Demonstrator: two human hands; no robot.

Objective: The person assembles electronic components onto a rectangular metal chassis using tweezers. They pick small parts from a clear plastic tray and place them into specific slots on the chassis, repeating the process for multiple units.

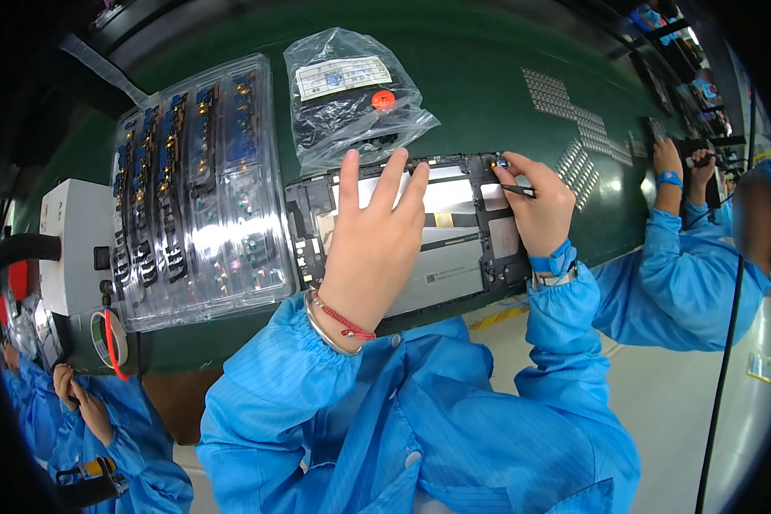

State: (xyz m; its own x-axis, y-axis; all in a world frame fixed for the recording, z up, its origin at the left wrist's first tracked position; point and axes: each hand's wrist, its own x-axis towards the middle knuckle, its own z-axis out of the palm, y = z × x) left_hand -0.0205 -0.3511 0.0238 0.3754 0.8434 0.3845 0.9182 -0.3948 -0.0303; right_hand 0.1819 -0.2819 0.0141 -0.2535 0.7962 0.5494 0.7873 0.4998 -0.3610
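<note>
Blue sleeves (420, 411) are framing the centre, where the left hand (373, 244) is pressing flat, ungripping, on the opened tablet (454, 257); the right hand (540, 210) is pinching tweezers (517, 189) at its top edge, best kept steady.

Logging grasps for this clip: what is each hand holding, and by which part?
The right hand pinches thin black tweezers near their rear end. The left hand holds nothing; it rests flat on the open tablet chassis.
</note>
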